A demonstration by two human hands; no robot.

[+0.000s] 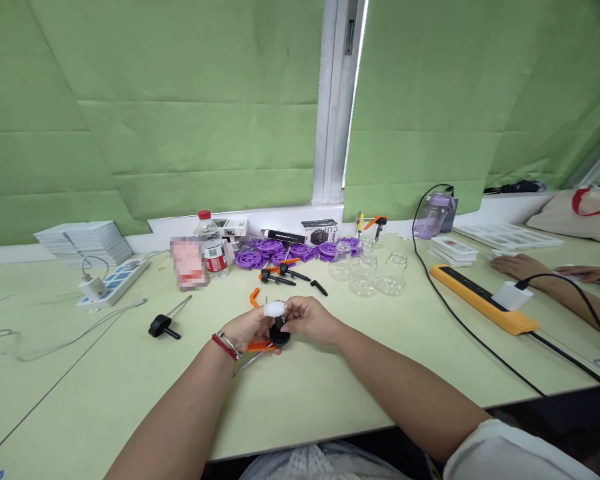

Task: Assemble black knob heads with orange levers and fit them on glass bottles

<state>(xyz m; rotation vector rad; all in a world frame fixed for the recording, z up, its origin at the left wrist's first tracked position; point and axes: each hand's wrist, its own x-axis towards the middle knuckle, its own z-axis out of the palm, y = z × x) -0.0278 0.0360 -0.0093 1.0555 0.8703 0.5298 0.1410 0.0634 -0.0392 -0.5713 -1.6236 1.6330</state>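
Just above the front part of the table, both my hands are closed round one assembly. It has a black round lid [280,335] with an upright stem, an orange arm and a thin metal rod [250,364] pointing down left. A white disc [275,309] tops the stem. My left hand [250,328] wraps the assembly from the left, its fingers partly hidden. On the right, the fingertips of my right hand [307,319] pinch the stem just under the disc. Beyond them lie an orange handle piece [254,297] and a small black bent piece [319,288].
Clear plastic jars [364,277] and purple spoked discs [250,259] crowd the back, beside a water bottle [213,247]. Another black lid with a rod [160,325] lies left. A yellow power strip [485,299] and black cable are right, near another person's hand [515,265].
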